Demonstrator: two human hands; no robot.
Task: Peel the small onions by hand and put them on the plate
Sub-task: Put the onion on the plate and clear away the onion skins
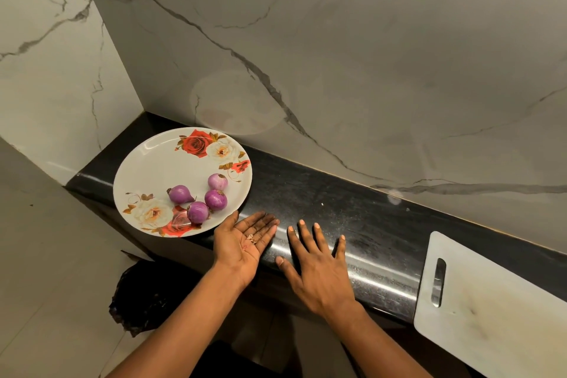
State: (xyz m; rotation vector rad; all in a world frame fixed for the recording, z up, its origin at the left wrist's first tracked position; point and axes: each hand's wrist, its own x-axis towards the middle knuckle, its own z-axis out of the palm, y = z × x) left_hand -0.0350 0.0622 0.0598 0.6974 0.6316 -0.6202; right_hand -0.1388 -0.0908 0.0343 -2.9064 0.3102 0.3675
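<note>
A: Nearest us, what have you got?

B: Two bare forearms (190,316) reaching up to the counter (337,199). The left hand (245,242) lies palm up at the counter's front edge, fingers relaxed and gripping nothing, with a few scraps (251,238) of skin lying loose in the palm. The right hand (319,273) is just beside it, palm down, fingers straight and spread. I can't tell whether it presses the counter or hangs just above it.

A: And the onions?

B: Four onions (215,199), purple and looking peeled, sit on the near right part of the plate (147,159). I see none anywhere else.

A: Which way from the hands?

B: Ahead and to the left. The left hand is much nearer, its thumb just beside the plate's rim. The right hand would have to cross over the left to get there.

A: So what does the next move turn on?

B: I'd judge the peeling is done and this is tidying up: the flat right hand faces the cupped left across a narrow strip of counter, placed to sweep crumbs leftward into the palm. A dark bag (147,294) sits below, under the plate's end, also on the left side, so the scraps have a short way down. The board (491,316) is well apart on the right.
</note>
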